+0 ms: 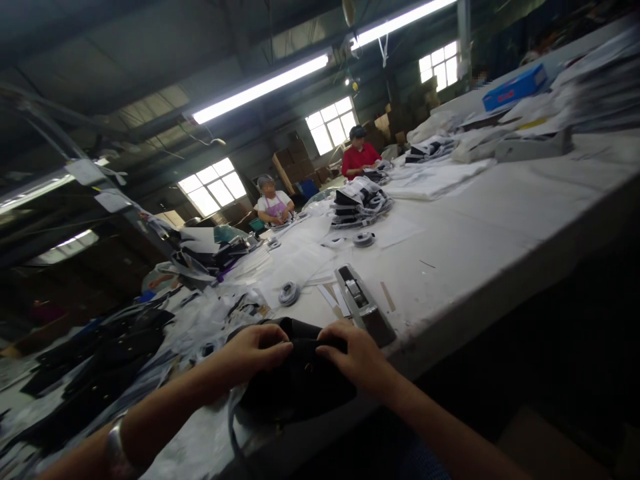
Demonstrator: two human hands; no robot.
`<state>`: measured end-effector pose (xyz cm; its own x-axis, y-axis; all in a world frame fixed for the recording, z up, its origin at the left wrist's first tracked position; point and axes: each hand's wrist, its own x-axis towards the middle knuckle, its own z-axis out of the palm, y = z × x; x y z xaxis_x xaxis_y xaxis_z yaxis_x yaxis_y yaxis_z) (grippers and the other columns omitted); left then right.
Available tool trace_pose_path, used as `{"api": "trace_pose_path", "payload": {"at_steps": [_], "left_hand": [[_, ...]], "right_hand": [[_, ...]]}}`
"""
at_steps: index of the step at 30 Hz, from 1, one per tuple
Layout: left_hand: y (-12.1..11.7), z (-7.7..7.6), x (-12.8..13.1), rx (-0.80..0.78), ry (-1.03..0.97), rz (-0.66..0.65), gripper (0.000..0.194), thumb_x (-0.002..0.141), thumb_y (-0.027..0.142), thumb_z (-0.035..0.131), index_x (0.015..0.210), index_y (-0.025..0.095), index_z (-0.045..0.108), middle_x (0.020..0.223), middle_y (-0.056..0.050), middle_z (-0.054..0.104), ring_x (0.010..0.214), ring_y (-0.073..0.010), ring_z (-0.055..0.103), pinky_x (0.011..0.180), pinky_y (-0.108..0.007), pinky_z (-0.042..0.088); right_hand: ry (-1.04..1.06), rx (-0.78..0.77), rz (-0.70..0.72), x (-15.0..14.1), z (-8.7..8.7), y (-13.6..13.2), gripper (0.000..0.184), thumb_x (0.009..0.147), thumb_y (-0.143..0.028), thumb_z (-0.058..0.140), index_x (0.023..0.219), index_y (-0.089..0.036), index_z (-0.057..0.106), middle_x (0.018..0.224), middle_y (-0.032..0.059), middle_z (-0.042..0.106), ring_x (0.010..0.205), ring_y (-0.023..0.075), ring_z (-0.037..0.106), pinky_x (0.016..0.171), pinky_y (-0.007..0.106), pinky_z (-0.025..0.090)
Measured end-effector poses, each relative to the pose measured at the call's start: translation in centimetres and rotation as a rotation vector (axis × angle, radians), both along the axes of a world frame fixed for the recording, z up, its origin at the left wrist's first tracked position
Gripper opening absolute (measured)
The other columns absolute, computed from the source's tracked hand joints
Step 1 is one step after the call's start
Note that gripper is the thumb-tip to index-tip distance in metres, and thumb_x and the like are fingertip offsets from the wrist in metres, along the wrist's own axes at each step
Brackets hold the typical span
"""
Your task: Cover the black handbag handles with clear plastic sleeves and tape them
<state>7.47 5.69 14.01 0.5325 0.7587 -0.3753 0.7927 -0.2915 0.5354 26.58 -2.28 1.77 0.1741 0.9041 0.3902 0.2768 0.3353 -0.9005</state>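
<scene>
A small black fabric item [295, 390] lies at the near edge of the white worktable [465, 247]. My left hand [257, 353] grips its top left edge, fingers curled over the fabric. My right hand [353, 353] pinches its top right edge in the same way. Both hands are closed on it. A metal bracelet [116, 448] sits on my left wrist.
A grey tape dispenser [363, 303] stands just behind my right hand, with tape rolls [289, 293] nearby. Dark garments [100, 367] pile up at left. Stacks of packed goods [357, 203] lie further back. Two people [273, 200] work at the far end. A blue box [515, 87] sits at the upper right.
</scene>
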Motion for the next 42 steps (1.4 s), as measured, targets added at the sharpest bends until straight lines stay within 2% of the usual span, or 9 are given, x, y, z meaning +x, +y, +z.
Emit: {"api": "trace_pose_path", "payload": {"at_steps": [5, 11, 18, 21, 23, 26, 32, 36, 42], "left_hand": [[1.0, -0.4, -0.1, -0.062, 0.011, 0.064, 0.046, 0.074, 0.061, 0.066, 0.085, 0.017, 0.069, 0.065, 0.001, 0.067, 0.058, -0.0145, 0.057, 0.052, -0.022, 0.034], [0.2, 0.2, 0.8, -0.038, 0.028, 0.07, 0.046, 0.074, 0.06, 0.067, 0.084, 0.015, 0.069, 0.066, 0.0, 0.068, 0.06, -0.0154, 0.06, 0.056, -0.022, 0.038], [0.2, -0.2, 0.5, -0.046, 0.012, 0.085, 0.049, 0.068, 0.058, 0.073, 0.092, 0.017, 0.064, 0.065, 0.002, 0.064, 0.056, -0.015, 0.059, 0.054, -0.023, 0.042], [0.1, -0.3, 0.7, 0.01, 0.044, 0.081, 0.051, 0.068, 0.059, 0.073, 0.096, 0.017, 0.066, 0.074, 0.001, 0.065, 0.065, -0.0165, 0.06, 0.056, -0.023, 0.043], [-0.1, -0.3, 1.1, 0.057, 0.057, 0.107, 0.053, 0.068, 0.059, 0.073, 0.1, 0.017, 0.066, 0.079, 0.0, 0.066, 0.067, -0.0166, 0.059, 0.056, -0.023, 0.042], [-0.5, -0.4, 1.8, 0.028, 0.048, 0.174, 0.055, 0.068, 0.056, 0.073, 0.105, 0.016, 0.065, 0.08, 0.0, 0.066, 0.062, -0.0146, 0.057, 0.053, -0.023, 0.04], [-0.6, -1.3, 2.3, -0.059, -0.029, 0.237, 0.038, 0.067, 0.044, 0.075, 0.09, 0.016, 0.067, 0.075, 0.001, 0.065, 0.07, -0.0165, 0.06, 0.061, -0.024, 0.043], [-1.0, -1.6, 2.3, -0.006, -0.001, 0.25, 0.035, 0.069, 0.042, 0.072, 0.093, 0.018, 0.064, 0.071, 0.003, 0.061, 0.068, -0.0164, 0.058, 0.057, -0.023, 0.039], [-1.1, -1.6, 2.7, 0.12, 0.078, 0.182, 0.031, 0.07, 0.044, 0.067, 0.086, 0.018, 0.062, 0.071, 0.003, 0.058, 0.07, -0.0179, 0.056, 0.059, -0.024, 0.039]], "right_hand": [[0.13, -0.076, 0.037, -0.1, 0.7, 0.5, 0.007, 0.076, -0.02, 0.072, 0.082, -0.022, 0.076, 0.085, 0.0012, 0.075, 0.085, 0.0203, 0.067, 0.079, 0.029, 0.047], [0.266, -0.14, 0.124, -0.7, 0.8, 1.0, 0.009, 0.074, -0.024, 0.074, 0.081, -0.022, 0.078, 0.079, 0.0008, 0.077, 0.08, 0.0213, 0.07, 0.076, 0.029, 0.05], [0.221, -0.066, 0.131, -0.8, 0.1, 1.0, 0.011, 0.079, -0.026, 0.07, 0.087, -0.023, 0.077, 0.088, 0.0015, 0.077, 0.087, 0.0218, 0.07, 0.081, 0.031, 0.05], [0.21, -0.032, 0.108, -0.8, -0.2, 0.8, 0.013, 0.081, -0.027, 0.068, 0.091, -0.023, 0.076, 0.093, 0.0018, 0.076, 0.09, 0.0215, 0.068, 0.084, 0.031, 0.049], [0.22, -0.026, 0.107, -0.9, -0.4, 0.8, 0.013, 0.081, -0.027, 0.068, 0.091, -0.022, 0.075, 0.092, 0.0017, 0.076, 0.089, 0.0208, 0.068, 0.083, 0.03, 0.049], [0.231, -0.031, 0.125, -1.0, -0.7, 0.9, 0.012, 0.081, -0.027, 0.068, 0.09, -0.022, 0.074, 0.089, 0.0012, 0.075, 0.087, 0.0201, 0.068, 0.081, 0.028, 0.049], [0.29, -0.026, 0.128, -1.3, -1.6, 1.3, 0.018, 0.078, -0.026, 0.07, 0.094, -0.021, 0.066, 0.084, -0.0005, 0.069, 0.082, 0.0178, 0.065, 0.075, 0.026, 0.048], [0.307, -0.023, 0.14, -1.4, -1.9, 1.1, 0.013, 0.078, -0.023, 0.068, 0.09, -0.02, 0.063, 0.082, -0.0011, 0.066, 0.081, 0.0163, 0.064, 0.074, 0.025, 0.047], [0.334, -0.089, 0.12, -1.7, -2.2, 1.2, 0.018, 0.077, -0.024, 0.07, 0.092, -0.02, 0.063, 0.078, -0.0015, 0.064, 0.076, 0.016, 0.063, 0.069, 0.024, 0.047]]}}
